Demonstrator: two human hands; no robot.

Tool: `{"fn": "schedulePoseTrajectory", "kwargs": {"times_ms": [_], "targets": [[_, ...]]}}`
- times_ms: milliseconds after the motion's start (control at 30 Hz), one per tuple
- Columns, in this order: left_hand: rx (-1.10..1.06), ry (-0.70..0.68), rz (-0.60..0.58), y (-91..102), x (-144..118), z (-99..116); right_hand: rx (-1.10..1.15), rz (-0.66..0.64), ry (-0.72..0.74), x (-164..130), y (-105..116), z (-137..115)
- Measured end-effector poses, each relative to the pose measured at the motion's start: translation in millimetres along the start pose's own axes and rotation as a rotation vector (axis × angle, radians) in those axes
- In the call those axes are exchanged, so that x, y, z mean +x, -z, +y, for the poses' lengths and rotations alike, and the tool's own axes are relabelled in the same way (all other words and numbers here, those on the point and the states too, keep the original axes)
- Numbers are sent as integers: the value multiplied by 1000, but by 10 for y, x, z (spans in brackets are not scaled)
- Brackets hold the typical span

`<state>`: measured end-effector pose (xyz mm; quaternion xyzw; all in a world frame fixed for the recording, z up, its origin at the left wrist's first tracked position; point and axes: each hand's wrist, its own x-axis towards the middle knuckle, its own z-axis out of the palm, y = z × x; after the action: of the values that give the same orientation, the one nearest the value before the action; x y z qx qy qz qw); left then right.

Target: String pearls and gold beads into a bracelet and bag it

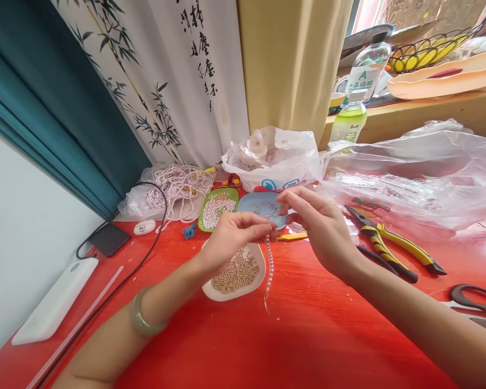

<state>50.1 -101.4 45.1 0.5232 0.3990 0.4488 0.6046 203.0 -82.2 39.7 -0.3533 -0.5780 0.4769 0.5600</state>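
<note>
Centrally in the frame, your left hand pinches the top of a bead strand between thumb and forefinger. The strand hangs down from those fingers toward the red desk, pale beads in a slight curve, with a bare tail of thread at its lower end. Your right hand sits just right of it, its fingers bent and pointing left toward your left fingertips; you can't tell from this view whether they grip anything fine.

Below your left hand, a cream tray carries gold beads, and the strand hangs just beside its right edge. Above it, left of the frame's centre, a green tray holds pale beads, while a blue plate with small bits on it lies partly behind your right fingers. Farther left are heaped bead strings on plastic.

On the right side of the frame you have yellow-and-black pliers, and scissors at the right edge. A green bangle rings your left forearm, and a white plastic bag stands at upper centre
</note>
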Motion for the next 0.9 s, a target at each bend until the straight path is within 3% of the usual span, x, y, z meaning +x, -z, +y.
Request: {"fn": "schedulePoseTrajectory", "kwargs": {"times_ms": [67, 167, 233, 433, 667, 900], "targets": [[-90, -49, 27, -14, 39, 85, 111, -48, -167, -4, -3, 81], [-165, -95, 110, -3, 106, 202, 232, -270, -427, -48, -23, 224], [-197, -130, 160, 21, 157, 255, 271, -363, -503, -89, -37, 295], [-354, -212, 279, 134, 314, 295, 299, -460, -581, -154, -35, 323], [-495, -199, 267, 183, 389, 230, 404, -507, -637, -141, -55, 294], [-498, -214, 301, 226, 417, 241, 528, -512, -655, -137, -96, 266]]}}
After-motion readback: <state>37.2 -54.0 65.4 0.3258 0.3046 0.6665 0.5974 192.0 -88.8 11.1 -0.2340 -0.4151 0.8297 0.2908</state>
